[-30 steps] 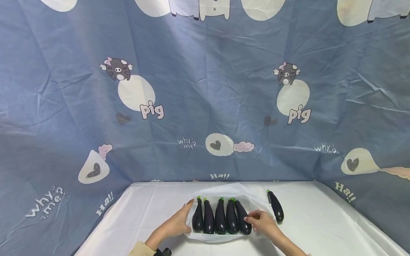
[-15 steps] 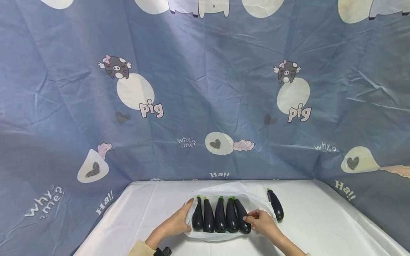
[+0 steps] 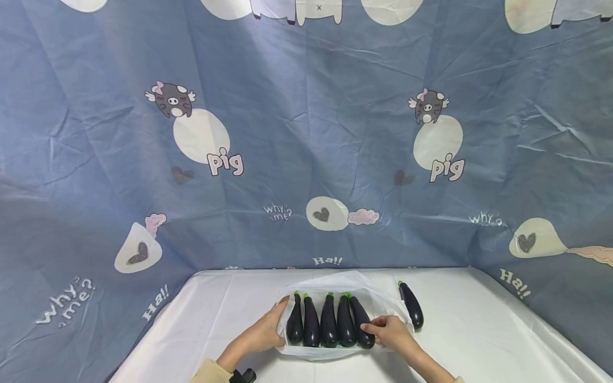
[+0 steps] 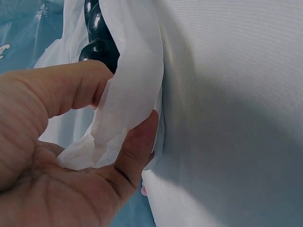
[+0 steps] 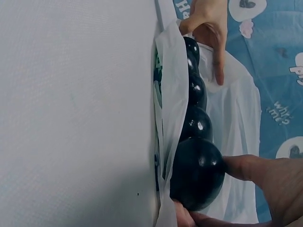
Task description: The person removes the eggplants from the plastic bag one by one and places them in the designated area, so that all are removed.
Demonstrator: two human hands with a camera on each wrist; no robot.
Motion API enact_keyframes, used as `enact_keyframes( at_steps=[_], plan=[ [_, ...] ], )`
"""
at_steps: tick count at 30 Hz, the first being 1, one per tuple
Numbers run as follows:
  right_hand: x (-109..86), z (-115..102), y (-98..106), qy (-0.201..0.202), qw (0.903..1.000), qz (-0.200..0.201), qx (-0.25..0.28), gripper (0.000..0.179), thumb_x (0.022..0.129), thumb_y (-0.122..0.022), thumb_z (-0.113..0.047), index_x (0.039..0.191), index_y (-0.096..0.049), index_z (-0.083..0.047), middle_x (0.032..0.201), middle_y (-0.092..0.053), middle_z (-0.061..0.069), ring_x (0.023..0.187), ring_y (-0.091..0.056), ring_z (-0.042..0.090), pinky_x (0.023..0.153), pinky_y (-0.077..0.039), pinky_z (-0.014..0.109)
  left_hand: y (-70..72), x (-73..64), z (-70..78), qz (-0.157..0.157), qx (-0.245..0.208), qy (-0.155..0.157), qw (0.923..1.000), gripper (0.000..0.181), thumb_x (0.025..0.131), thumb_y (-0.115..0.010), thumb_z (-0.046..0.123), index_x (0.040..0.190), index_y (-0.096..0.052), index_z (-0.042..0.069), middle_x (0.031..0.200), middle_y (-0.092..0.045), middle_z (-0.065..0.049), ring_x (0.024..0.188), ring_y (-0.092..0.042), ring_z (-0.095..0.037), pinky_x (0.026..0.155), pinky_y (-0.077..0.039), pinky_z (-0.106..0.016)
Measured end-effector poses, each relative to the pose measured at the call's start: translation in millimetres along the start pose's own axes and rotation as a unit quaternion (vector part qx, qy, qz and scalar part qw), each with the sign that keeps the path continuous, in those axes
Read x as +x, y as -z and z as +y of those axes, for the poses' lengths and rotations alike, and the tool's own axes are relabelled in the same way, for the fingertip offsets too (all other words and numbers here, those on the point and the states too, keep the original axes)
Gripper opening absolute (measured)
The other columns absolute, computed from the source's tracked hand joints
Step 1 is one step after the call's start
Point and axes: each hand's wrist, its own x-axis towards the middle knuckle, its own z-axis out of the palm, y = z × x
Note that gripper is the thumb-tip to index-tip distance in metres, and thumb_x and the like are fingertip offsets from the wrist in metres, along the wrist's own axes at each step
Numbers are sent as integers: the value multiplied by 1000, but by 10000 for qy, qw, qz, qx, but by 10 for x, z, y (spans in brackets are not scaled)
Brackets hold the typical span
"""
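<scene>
A white plastic bag [image 3: 351,281] lies with its mouth spread toward me, and several dark eggplants [image 3: 328,325] sit side by side inside, green stem ends pointing away. My left hand [image 3: 262,333] holds the bag's left edge; in the left wrist view the thin plastic [image 4: 135,71] runs between its thumb and fingers. At the right end of the row, my right hand [image 3: 395,335] pinches the rightmost eggplant [image 3: 360,322] near its thick end. The right wrist view shows the thumb against this eggplant [image 5: 196,175], with other fingers partly hidden below it.
One more eggplant [image 3: 412,307] lies outside the bag, just to its right, on the white-covered table [image 3: 479,330]. A blue curtain [image 3: 306,133] with pig prints rises behind the table and along both sides.
</scene>
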Motion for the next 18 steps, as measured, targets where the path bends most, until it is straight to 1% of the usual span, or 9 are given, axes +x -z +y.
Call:
enact_keyframes(
  at_steps=[3, 9, 18],
  plan=[
    [3, -10, -5, -60, 10000, -15, -2, 38, 77, -76, -33, 93, -71, 1, 73, -67, 1, 62, -62, 12, 56, -49, 25, 0, 1, -4, 10, -47, 2, 10000, 108, 55, -73, -4, 150, -21, -4, 156, -22, -27, 142, -23, -49, 112, -23, -65],
    [-1, -18, 14, -220, 9997, -67, 26, 39, 77, -75, -31, 96, -70, 2, 76, -67, 1, 63, -60, 13, 58, -47, 25, -10, 2, -13, 30, -82, 14, 10000, 109, 55, -74, -4, 151, -22, -2, 157, -22, -26, 142, -24, -48, 111, -23, -65],
    [-41, -58, 68, -186, 9996, 84, 192, 38, 75, -75, -28, 96, -70, 4, 76, -68, 2, 61, -62, 12, 57, -49, 24, 2, -5, -2, 23, -109, 6, 9999, 108, 56, -74, -3, 151, -23, -1, 157, -23, -25, 142, -24, -48, 111, -23, -66]
  ],
)
